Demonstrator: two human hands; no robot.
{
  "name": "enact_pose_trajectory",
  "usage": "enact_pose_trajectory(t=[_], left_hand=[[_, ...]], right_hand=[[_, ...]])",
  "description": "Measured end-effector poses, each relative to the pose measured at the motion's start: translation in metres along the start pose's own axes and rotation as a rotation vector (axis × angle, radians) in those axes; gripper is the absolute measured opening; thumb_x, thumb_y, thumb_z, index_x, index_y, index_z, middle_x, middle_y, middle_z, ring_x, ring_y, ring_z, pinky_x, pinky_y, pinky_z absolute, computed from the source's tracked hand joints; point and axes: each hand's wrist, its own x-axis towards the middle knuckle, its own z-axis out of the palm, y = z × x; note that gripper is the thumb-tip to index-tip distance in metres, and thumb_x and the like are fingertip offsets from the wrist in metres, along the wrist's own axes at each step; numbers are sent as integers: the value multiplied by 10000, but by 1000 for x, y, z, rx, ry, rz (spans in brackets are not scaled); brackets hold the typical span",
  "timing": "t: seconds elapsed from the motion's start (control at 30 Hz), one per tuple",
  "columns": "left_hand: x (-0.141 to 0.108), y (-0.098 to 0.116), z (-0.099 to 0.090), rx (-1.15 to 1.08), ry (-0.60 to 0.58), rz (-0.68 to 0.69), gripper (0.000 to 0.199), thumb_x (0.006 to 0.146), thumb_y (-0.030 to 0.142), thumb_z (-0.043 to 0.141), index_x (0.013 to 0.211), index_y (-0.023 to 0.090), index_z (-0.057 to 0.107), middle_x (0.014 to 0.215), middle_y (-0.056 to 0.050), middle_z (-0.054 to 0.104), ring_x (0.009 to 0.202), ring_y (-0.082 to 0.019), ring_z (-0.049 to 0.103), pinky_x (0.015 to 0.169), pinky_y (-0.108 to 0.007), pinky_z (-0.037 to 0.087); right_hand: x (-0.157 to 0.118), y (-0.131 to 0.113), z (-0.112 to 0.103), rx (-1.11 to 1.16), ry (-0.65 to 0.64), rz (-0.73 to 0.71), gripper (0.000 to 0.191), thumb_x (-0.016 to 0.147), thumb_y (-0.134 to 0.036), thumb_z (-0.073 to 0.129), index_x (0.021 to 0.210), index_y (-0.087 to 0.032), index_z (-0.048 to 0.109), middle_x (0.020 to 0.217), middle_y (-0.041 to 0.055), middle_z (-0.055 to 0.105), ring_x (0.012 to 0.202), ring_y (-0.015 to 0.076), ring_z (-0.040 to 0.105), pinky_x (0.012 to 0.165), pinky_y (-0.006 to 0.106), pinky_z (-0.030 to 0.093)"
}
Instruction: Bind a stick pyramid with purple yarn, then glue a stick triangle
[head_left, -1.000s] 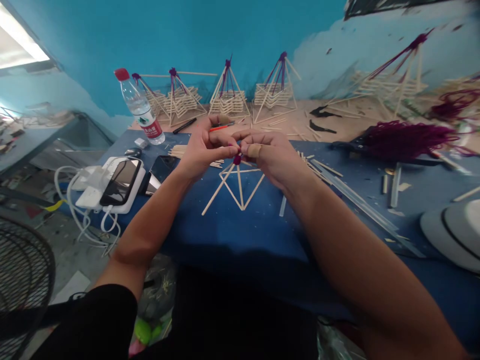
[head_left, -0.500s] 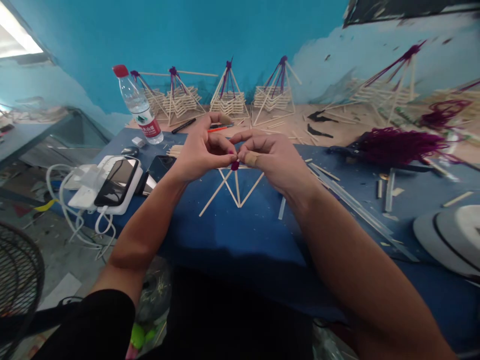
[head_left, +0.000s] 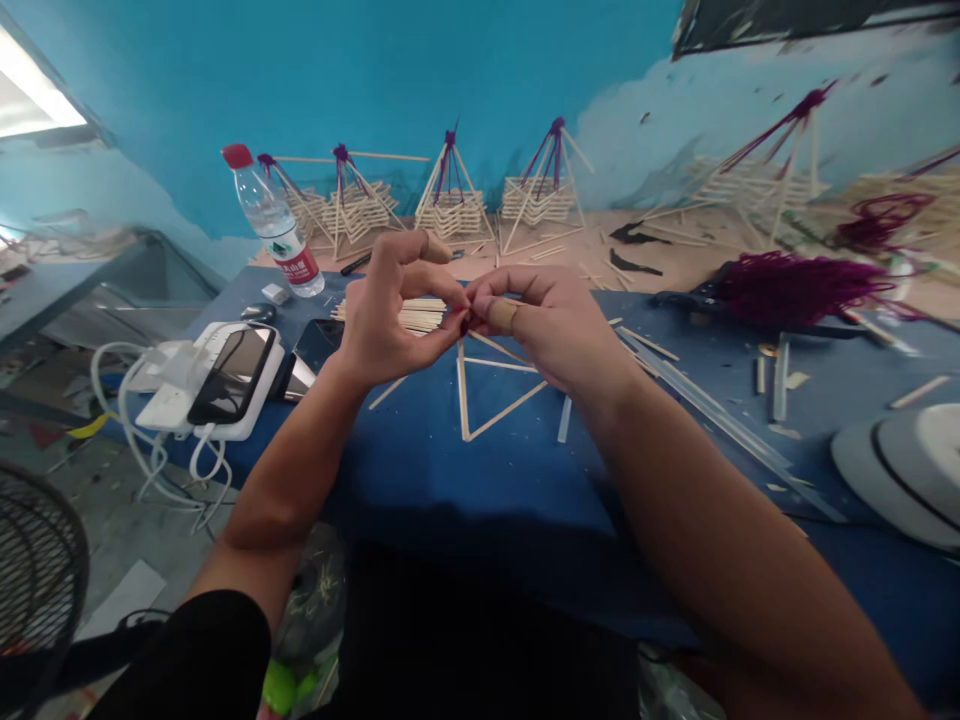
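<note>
My left hand (head_left: 382,315) and my right hand (head_left: 562,325) meet at the middle of the table, thumbs and fingertips pinched together. Between the fingertips is a dark purple bit of yarn (head_left: 465,325), mostly hidden, at the upper corner of a thin wooden stick frame (head_left: 463,395). The frame's sticks form a triangle whose lower corner points toward me. A tan strip is wrapped round my right thumb, and another sits on a left fingertip. Behind my left hand lies a bundle of loose sticks (head_left: 424,316).
Stick structures topped with purple yarn, such as one (head_left: 452,205), line the wall. At left are a water bottle (head_left: 289,245), a phone (head_left: 232,375) and a white charger with cables. A purple yarn heap (head_left: 795,288), clear strips (head_left: 705,405) and a white round object (head_left: 907,470) lie right.
The stick frame has turned and tilted between my hands, its lower corner shifting slightly left and nearer me. My left hand has rolled a little, baring the stick bundle behind. Both hands still pinch the yarn.
</note>
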Motion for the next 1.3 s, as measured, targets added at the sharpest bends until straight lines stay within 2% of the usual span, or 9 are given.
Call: enact_pose_trajectory(t=[0.07,0.13,0.33,0.57,0.7,0.8,1.0,1.17,1.3], left_hand=[[-1,3,-1,29,1,11,394,903,258,837,1189,263,566,852,54,763,752,-144,770,735,-356,606],[-2,6,1,29,27,17,458,903,238,825,1255,279,534,880,68,774,767,-145,784,745,-356,609],[-6,12,7,-95,114,-9,568,889,187,841,1324,321,502,871,92,791,751,-147,772,770,-381,601],[-13,11,6,-143,56,-133,578,909,265,881,1299,325,460,937,60,816,845,-208,800,863,-483,621],[-13,12,0,-198,-23,-252,494,952,305,859,1229,297,450,981,57,816,905,-190,808,916,-456,616],[-12,10,-3,-197,-59,-320,490,924,376,906,1202,279,515,965,46,784,934,-187,786,922,-451,603],[-13,6,1,-223,-45,-276,459,849,403,957,1153,281,634,947,10,761,942,-232,780,902,-488,603],[-18,1,4,-193,-16,-246,593,836,356,943,1303,321,579,989,38,792,911,-215,793,908,-472,604],[-16,2,4,-209,-25,-207,653,849,290,929,1371,338,540,995,30,810,1013,-256,792,979,-520,578]], right_hand=[[1,-1,0,71,4,52,229,728,-316,936,756,-187,749,819,30,734,756,157,705,789,344,634],[1,-2,-1,108,0,87,247,699,-316,959,760,-184,759,800,34,741,761,167,720,798,350,648],[0,-5,-7,77,-41,104,286,639,-338,1018,772,-190,812,806,51,782,767,187,728,740,341,624],[-1,-7,-10,77,-67,129,316,632,-388,1043,767,-195,831,769,49,771,746,182,702,723,341,601],[-1,-7,-9,82,-78,121,261,663,-357,1012,750,-195,827,743,44,757,681,158,652,650,319,555],[-1,-8,-8,77,-62,101,194,673,-299,962,739,-187,818,729,40,743,648,147,637,620,309,533],[-2,-12,-4,33,-48,52,89,660,-212,847,688,-191,765,724,24,709,681,152,650,631,300,525],[-2,-10,-3,27,-1,33,62,629,-212,790,681,-204,756,731,14,703,670,136,617,611,281,505],[-1,-11,-3,3,6,24,56,627,-215,771,667,-207,733,779,24,716,668,127,579,604,287,481]])
